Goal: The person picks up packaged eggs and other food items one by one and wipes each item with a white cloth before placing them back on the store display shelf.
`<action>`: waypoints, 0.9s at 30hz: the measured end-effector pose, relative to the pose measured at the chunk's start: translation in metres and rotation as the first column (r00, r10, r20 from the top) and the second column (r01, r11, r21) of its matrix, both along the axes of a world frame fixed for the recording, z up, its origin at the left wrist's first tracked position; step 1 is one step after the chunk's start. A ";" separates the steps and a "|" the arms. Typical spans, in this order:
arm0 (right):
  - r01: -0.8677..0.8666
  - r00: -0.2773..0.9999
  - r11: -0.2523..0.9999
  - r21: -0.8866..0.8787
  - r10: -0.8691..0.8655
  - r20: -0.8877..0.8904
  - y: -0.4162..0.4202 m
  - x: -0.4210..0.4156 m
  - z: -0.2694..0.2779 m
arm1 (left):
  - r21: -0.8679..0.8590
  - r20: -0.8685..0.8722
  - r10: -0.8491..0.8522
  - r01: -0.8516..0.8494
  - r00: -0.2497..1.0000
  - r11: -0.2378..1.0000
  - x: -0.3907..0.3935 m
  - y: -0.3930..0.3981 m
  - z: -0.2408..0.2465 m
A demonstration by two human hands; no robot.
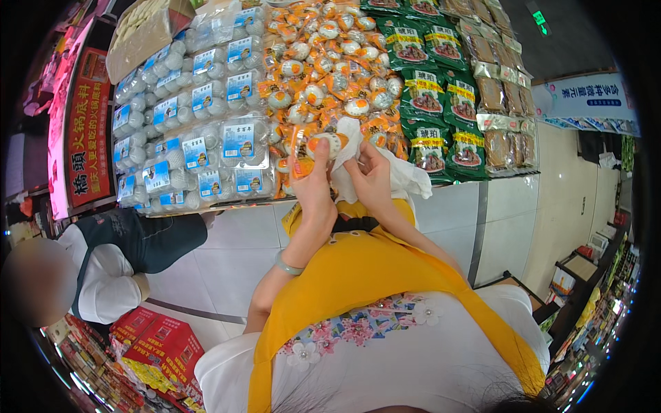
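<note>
My left hand [315, 188] grips a plastic-wrapped egg [330, 146] with an orange printed wrapper, thumb pressed along its side. My right hand [371, 178] pinches a white cloth [348, 147] against the egg's right side. The cloth's loose part hangs to the right, over the display's front edge. Both hands are held close together above the near edge of a heap of similar wrapped eggs [315, 95]. The cloth hides part of the egg.
Left of the heap stand clear cartons [240, 139] of eggs in white foam nets. Green food pouches [427, 98] and vacuum-packed brown blocks [493, 95] lie to the right. A cardboard box [150, 36] sits at the back left. Another person [111, 263] is at the left, near red cartons [160, 351].
</note>
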State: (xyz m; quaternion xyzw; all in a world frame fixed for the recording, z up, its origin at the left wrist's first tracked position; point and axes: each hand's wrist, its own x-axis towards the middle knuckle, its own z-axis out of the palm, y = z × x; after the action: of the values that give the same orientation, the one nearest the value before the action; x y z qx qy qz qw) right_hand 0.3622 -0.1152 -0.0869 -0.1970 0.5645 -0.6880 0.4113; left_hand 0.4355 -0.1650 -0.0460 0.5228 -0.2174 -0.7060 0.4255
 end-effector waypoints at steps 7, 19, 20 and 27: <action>0.094 0.992 0.994 0.056 -0.089 -0.091 -0.012 0.003 -0.013 | 0.146 -0.076 0.051 -0.039 0.996 0.989 -0.004 -0.002 -0.024; 0.010 0.918 0.984 -0.178 -0.080 -0.388 -0.026 -0.053 0.023 | 0.437 -0.870 0.214 0.492 0.445 0.753 0.005 -0.056 -0.014; -0.053 0.835 0.979 -0.194 -0.063 -0.547 -0.025 -0.054 0.023 | 0.392 -0.892 0.172 0.525 0.419 0.755 0.007 -0.057 -0.014; -0.107 0.598 0.989 -0.105 -0.020 -0.802 -0.027 -0.051 0.024 | 0.335 -0.685 -0.222 0.571 0.694 0.750 -0.008 -0.034 0.009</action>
State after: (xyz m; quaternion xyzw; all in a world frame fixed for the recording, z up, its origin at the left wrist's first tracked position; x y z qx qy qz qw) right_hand 0.3114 -0.1422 -0.0633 -0.5264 0.6336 -0.5549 0.1163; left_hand 0.4278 -0.1995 -0.0366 0.3006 0.0193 -0.9430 0.1418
